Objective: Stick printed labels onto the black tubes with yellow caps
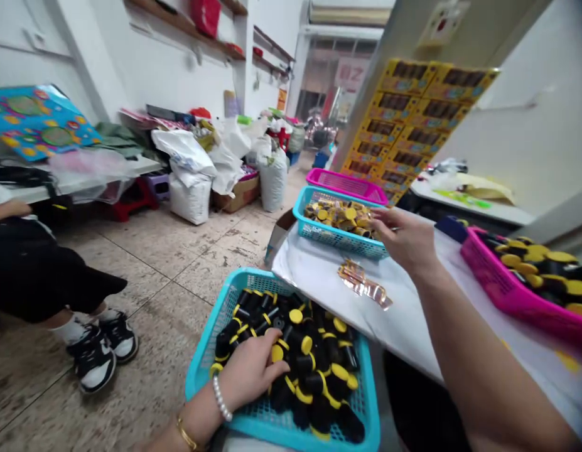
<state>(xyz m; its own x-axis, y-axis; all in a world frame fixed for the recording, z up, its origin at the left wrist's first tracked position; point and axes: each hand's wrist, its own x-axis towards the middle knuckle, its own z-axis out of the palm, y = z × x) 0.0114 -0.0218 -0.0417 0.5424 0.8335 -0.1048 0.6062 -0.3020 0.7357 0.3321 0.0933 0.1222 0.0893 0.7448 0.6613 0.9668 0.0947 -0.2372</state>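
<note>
A turquoise basket (199, 351) in front of me holds many small black cylinders (314, 382) with round yellow caps. Into this pile reaches my left hand (253, 367), wearing a pearl bracelet and a gold bangle. Its thumb and forefinger close around one yellow-capped cylinder (277, 353); the other fingers are partly hidden. Farther off, my right hand (406, 235) is at the right end of a second turquoise basket (338, 235), fingers apart, with nothing visible in them. Yellow pieces in clear wrapping (342, 215) fill that basket. Flat shiny wrappers (363, 285) lie on the white table just before it.
A pink basket (498, 282) of yellow-capped black cylinders stands on the white table (314, 263) at right. Another pink basket (350, 183) is behind the turquoise one. Yellow printed cards (398, 125) cover a pillar. White sacks (191, 188) and a seated person's legs (50, 276) are leftward.
</note>
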